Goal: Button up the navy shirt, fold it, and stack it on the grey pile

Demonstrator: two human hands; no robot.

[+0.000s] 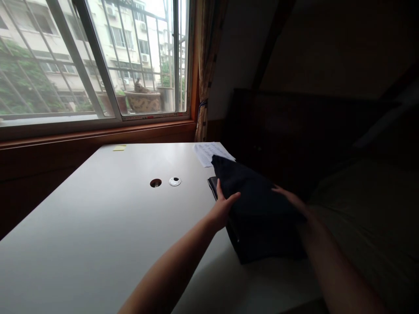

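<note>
A dark folded cloth point(258, 205) lies in a stack on the right side of a white table point(98, 218). My left hand point(222, 207) grips the stack's left edge, thumb on top and fingers tucked under the cloth. My right hand point(291, 200) rests flat on the top right of the cloth, fingers stretched out. A dark flat item point(212, 185) pokes out beneath the pile at its left rear corner.
Printed paper sheets point(209, 152) lie behind the cloth at the table's far right corner. A cable hole point(156, 183) and its round cap point(174, 181) sit mid-table. A yellow sticky note point(119, 148) is near the window sill. Dark furniture stands to the right.
</note>
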